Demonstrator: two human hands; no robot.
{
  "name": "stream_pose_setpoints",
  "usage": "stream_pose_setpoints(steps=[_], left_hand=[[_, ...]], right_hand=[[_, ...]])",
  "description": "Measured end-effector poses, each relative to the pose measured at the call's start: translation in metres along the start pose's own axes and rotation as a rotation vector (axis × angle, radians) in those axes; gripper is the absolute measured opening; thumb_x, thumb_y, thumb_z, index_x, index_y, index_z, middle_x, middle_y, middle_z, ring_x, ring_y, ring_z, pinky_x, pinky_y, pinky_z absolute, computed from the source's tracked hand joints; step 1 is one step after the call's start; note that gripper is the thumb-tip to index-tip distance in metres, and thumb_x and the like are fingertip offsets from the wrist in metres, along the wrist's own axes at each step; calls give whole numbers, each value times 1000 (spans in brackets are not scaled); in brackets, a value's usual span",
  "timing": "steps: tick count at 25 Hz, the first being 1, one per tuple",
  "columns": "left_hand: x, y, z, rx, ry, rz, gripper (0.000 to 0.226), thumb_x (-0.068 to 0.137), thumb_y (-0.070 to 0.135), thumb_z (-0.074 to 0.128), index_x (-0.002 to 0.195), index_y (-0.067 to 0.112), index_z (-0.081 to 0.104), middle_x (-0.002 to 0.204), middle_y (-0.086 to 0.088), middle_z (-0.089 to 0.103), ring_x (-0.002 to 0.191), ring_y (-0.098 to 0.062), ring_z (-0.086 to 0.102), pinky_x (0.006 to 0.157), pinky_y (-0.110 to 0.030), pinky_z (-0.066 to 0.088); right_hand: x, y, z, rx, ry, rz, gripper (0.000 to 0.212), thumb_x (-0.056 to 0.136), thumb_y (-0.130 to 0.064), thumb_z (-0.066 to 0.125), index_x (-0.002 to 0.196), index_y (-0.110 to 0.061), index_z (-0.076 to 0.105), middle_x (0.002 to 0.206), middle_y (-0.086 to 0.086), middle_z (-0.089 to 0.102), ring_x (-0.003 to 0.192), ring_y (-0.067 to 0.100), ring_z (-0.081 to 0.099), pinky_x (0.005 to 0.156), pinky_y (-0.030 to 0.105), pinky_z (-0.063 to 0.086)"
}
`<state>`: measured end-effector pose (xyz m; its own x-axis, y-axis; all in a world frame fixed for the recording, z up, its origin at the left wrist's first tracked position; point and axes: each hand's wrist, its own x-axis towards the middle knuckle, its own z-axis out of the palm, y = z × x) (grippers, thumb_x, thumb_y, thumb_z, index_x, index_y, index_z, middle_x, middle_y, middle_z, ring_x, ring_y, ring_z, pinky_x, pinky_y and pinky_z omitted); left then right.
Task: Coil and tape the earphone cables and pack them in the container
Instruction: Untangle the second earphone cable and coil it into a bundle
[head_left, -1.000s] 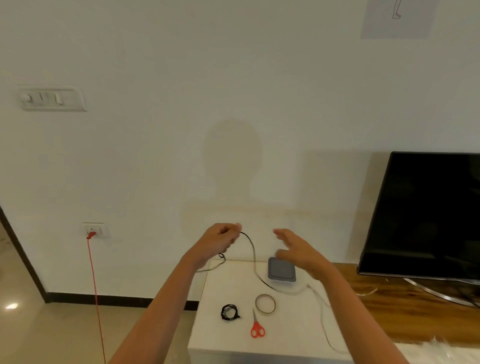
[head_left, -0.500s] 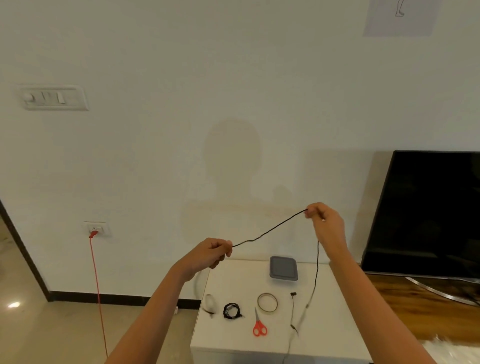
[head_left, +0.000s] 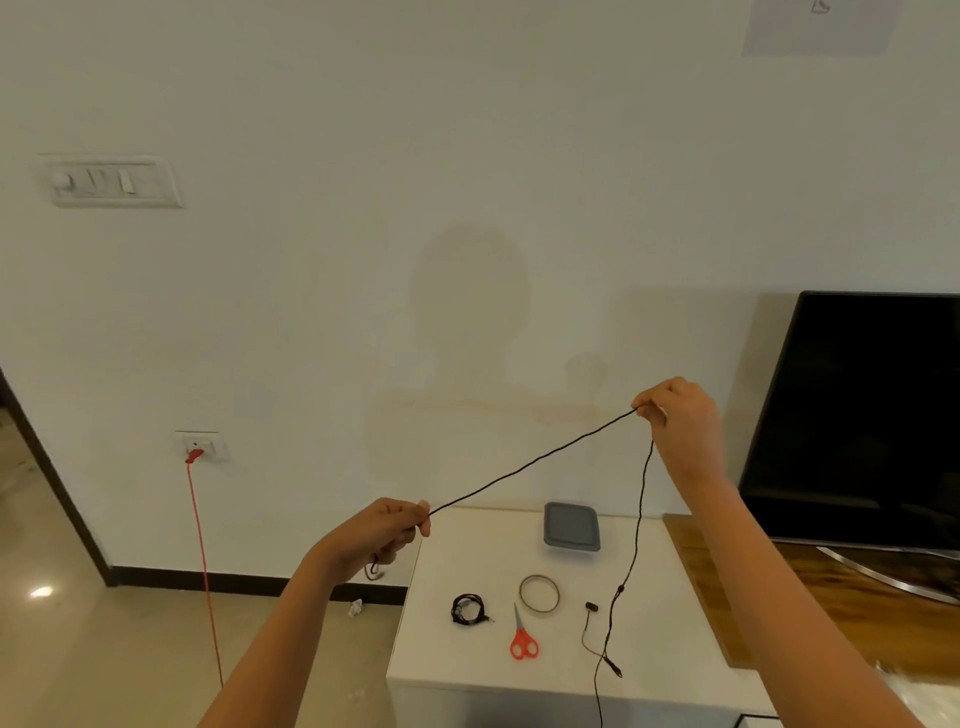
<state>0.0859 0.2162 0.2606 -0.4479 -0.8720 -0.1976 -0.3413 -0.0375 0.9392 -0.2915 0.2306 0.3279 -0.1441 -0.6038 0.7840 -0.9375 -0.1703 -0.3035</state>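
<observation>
From where I watch, my left hand (head_left: 384, 532) is closed in a pinch on one end of the black earphone cable (head_left: 530, 462), and my right hand (head_left: 675, 415) pinches the same cable higher and farther out. Compared with a second ago, when the right hand was open above the table and the cord hung slack, the two hands have drawn apart and the span between them is now pulled nearly straight. I take that to mean the cable is untangled and measured out, ready for the first loop of coiling. The cord looks thin, matte and limp; below my right hand it drops in a wavy line down to the white table (head_left: 670, 644), where a small bead sits on it and one earbud (head_left: 591, 606) lies on the tabletop. Nearest me on that smooth, glossy top lie the red-handled scissors (head_left: 522, 636) and an already coiled black cable (head_left: 469, 609), a tight little ring that does not appear to be in the container yet. Just beyond them is the tape roll (head_left: 539, 593), a thin flat hoop. Farther back stands the grey container (head_left: 571, 526), a rounded rectangle with its lid on. Behind it all is the plain wall, with a dark screen (head_left: 872, 415) at right.
</observation>
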Motion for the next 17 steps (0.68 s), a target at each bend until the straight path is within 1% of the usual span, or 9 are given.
stream_pose_setpoints(steps=[1,3,6,7,9,11,14,16,17], left_hand=[[-1,-6,-4,33,5,-9,38,97,39,47,75,14,64,54,7,34,50,-9,22,47,-19,20],[-5,-21,-11,84,36,-39,39,97,41,47,75,14,64,56,5,34,51,-9,22,47,-19,22],[-11,-50,-15,103,102,-95,39,98,39,45,75,11,61,57,2,34,47,-9,25,48,-18,26],[-12,-62,-15,128,137,-116,38,98,37,46,76,10,62,57,2,36,48,-9,29,50,-19,28],[-10,-91,-12,216,218,-150,35,97,32,50,78,9,68,64,4,51,54,-10,39,56,-20,35],[-8,-119,-4,258,244,-186,32,97,26,52,75,12,70,72,3,60,56,-10,41,57,-20,36],[-10,-147,18,330,237,-319,32,98,20,48,69,15,62,64,2,56,52,-6,45,53,-14,38],[-13,-161,35,350,215,-414,32,98,15,46,69,14,60,62,3,57,50,-5,49,49,-12,39],[-15,-163,43,344,184,-475,31,97,13,45,69,13,59,61,3,57,48,-5,48,47,-13,38]], right_hand=[[1,1,-4,-55,19,-6,9,82,-2,67,84,-8,74,86,9,67,75,25,61,66,36,51],[3,3,-12,-74,101,105,11,89,-8,61,90,-6,71,95,11,64,73,22,60,62,31,48],[15,4,-28,64,236,318,14,93,-11,54,97,-6,67,107,12,58,79,15,51,68,26,40],[20,2,-32,113,265,345,14,94,-11,54,97,-6,66,108,12,57,81,14,51,70,25,40],[31,-1,-35,194,305,372,13,94,-11,54,98,-7,66,107,13,58,81,15,53,71,25,43],[38,-7,-32,289,332,409,13,94,-11,54,97,-9,66,107,12,59,79,16,58,70,26,52],[44,-21,-27,508,331,450,12,93,-6,53,93,-9,64,104,11,62,79,19,67,67,20,58],[48,-29,-22,649,246,463,10,89,-2,56,88,-9,64,92,8,65,81,20,70,72,24,59],[49,-35,-21,770,179,486,9,88,-1,58,86,-7,64,86,7,66,81,21,70,73,26,59]])
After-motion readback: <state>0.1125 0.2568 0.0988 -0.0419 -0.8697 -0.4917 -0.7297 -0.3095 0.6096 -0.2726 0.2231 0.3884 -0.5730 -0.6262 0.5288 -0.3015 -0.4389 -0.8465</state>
